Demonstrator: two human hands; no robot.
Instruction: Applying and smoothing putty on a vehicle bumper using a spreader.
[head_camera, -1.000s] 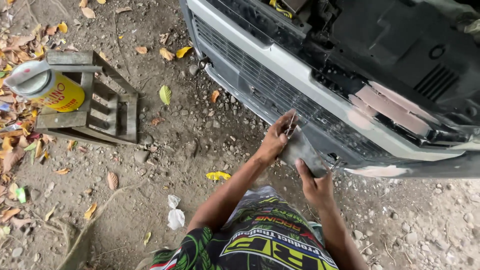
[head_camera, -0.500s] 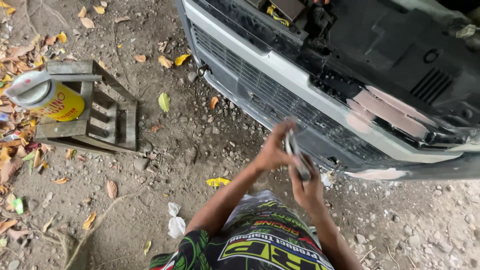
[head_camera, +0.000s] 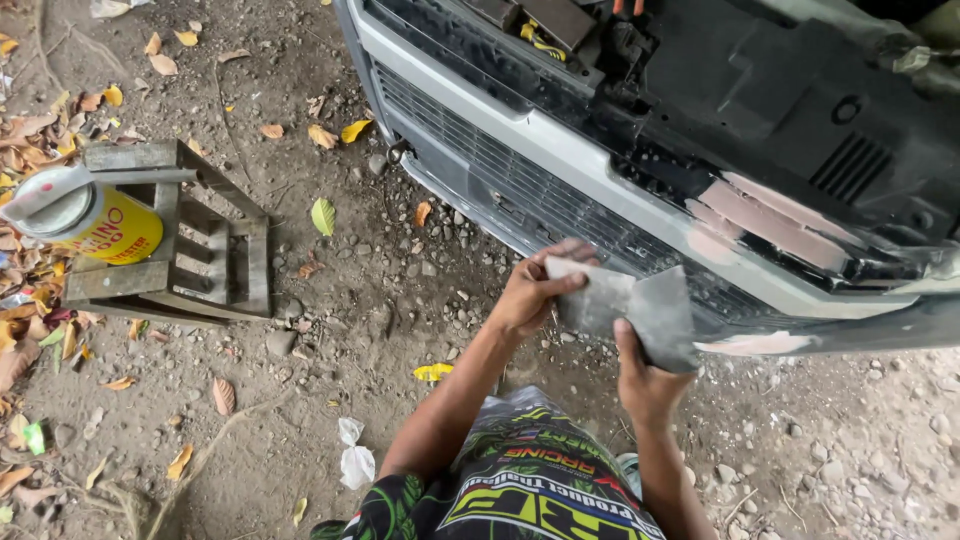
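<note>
Head view — steeply downward, close over dirt ground and bumper.

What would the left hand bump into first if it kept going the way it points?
The left hand points toward the car's front, so it would likely meet the dark grille just beyond its fingers. Depth is hard to judge from above.

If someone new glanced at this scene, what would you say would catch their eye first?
Most striking are the two bare hands, left hand and right hand, holding a grey sheet of sandpaper between them at centre frame. Just behind it runs the grey car bumper with pinkish filler patches at right. At far left a yellow tin can sits on a small weathered wooden stool on the leaf-strewn dirt.
</note>
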